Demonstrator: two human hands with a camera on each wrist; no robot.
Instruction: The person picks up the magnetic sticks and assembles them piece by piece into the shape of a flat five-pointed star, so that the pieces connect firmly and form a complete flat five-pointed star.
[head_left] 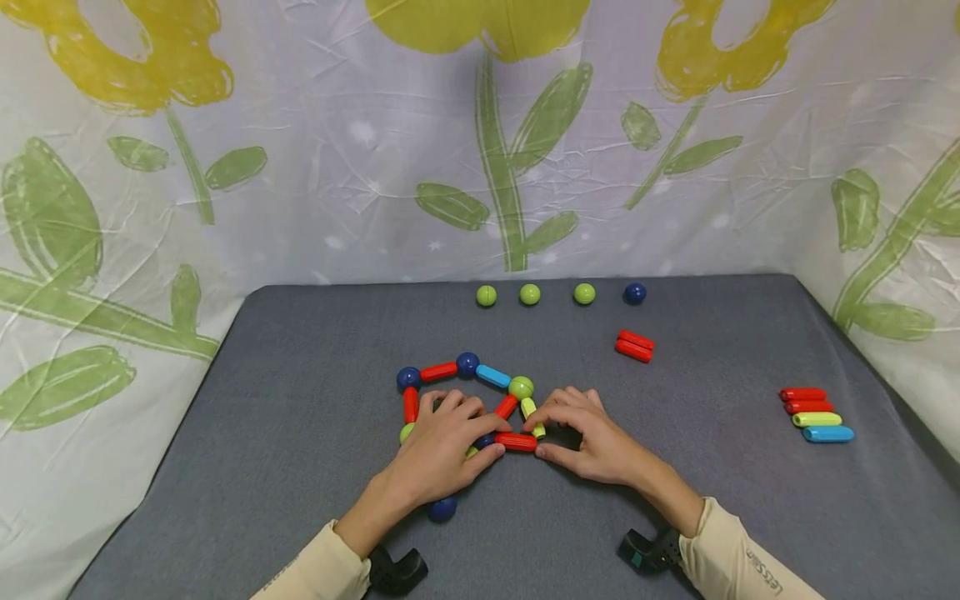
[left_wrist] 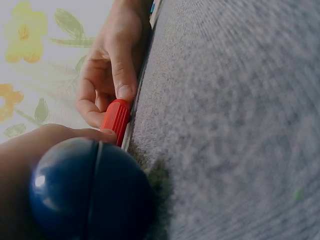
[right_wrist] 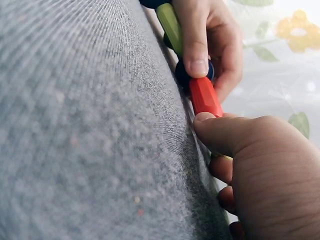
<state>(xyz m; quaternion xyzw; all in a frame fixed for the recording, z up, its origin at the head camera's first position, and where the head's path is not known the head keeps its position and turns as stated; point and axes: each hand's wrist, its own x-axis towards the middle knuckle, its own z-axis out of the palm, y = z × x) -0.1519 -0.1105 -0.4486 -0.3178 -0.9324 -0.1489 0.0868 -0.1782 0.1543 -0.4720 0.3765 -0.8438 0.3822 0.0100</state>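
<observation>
My left hand (head_left: 450, 446) arches over part of a joined figure of balls and rods, its thumb and fingers gripping a dark blue ball (right_wrist: 183, 75). From that ball a red rod (head_left: 516, 442) points right, and my right hand (head_left: 592, 437) pinches its far end between thumb and fingers. The right index fingertip lies close to a yellow-green rod (head_left: 528, 407), which hangs from a green ball (head_left: 521, 387). A second red rod (head_left: 506, 407) slants down from the same ball. Another dark blue ball (left_wrist: 92, 190) sits below the left hand, which hides the figure's middle.
The figure's far side has a blue rod (head_left: 493, 377) and more red rods and blue balls. Three green balls (head_left: 530, 294) and a blue ball (head_left: 634, 292) line the table's back edge. Two red rods (head_left: 635, 346) lie nearer; several loose rods (head_left: 817, 419) lie right.
</observation>
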